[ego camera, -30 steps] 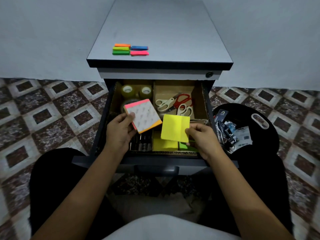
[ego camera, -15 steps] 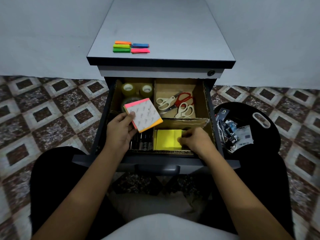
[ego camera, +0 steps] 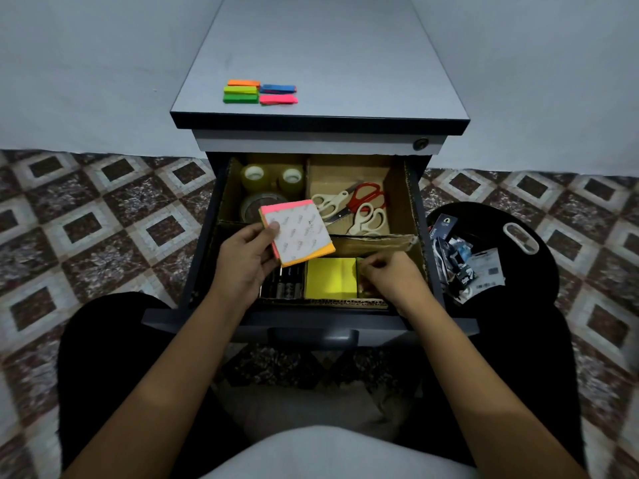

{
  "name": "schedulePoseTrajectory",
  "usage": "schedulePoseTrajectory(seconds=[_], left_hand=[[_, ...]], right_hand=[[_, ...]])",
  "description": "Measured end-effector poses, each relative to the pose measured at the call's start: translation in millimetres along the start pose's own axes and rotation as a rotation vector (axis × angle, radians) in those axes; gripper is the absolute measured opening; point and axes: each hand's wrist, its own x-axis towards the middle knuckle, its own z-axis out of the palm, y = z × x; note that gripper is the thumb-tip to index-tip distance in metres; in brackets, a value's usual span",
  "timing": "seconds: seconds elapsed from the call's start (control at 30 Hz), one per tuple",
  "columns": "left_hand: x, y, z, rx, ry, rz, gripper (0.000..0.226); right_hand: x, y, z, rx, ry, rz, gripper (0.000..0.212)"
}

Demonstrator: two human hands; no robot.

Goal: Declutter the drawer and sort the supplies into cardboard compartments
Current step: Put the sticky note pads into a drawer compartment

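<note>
Left hand (ego camera: 243,261) grips square pink-and-orange sticky-note pad (ego camera: 299,231), thumb on its top face. Right hand (ego camera: 390,274), fingers curled, sits just right of flat yellow sticky-note pad (ego camera: 330,278) in cardboard compartment (ego camera: 373,242); grip cannot be told.

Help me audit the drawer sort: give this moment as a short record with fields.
left hand: holds a pink-and-orange sticky pad over the drawer
right hand: fingers curled low in the drawer's front right corner; what it grips is unclear
yellow notes: flat in the front row, beside the right hand
tape rolls: back left compartment
scissors: three pairs, back right compartment
cabinet top: five coloured flag strips
</note>
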Motion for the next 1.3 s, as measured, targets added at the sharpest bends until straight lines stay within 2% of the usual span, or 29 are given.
schedulePoseTrajectory(seconds=[0.07,0.17,0.33,0.6,0.83,1.0,1.1,1.3], left_hand=[[-2.1,0.3,1.8,0.018,-0.049,-0.006,0.01],[-5.4,-0.2,4.9,0.061,-0.125,-0.043,0.01],[-8.3,-0.4,7.7,0.143,-0.195,-0.077,0.008],[-12.1,1.3,9.6,0.183,-0.286,-0.1,0.023],[-14.3,-5.0,19.3,0.379,-0.176,-0.05,0.016],[-14.3,-1.6,23.7,0.382,-0.087,-0.048,0.018],[-15.1,0.2,24.0,0.433,-0.118,-0.097,0.015],[-16.4,-5.0,44.1,0.508,-0.231,-0.185,0.016]], right_hand=[[-5.4,-5.9,-1.1,0.099,0.033,-0.046,0.029],[-18.1,-15.6,-4.6,0.328,-0.083,-0.085,0.028],[-20.6,-16.3,-5.3,0.3,-0.259,-0.201,0.004],[-17.9,-12.9,-8.5,0.415,-0.207,-0.138,0.014],[-17.5,-9.9,-8.7,0.499,-0.052,-0.103,0.016],[-17.4,-12.7,-16.1,0.718,0.142,-0.062,0.015],[-15.9,-13.3,-22.2,0.785,0.262,-0.06,0.016],[-14.8,-14.0,-47.3,0.683,0.355,-0.164,0.014]])
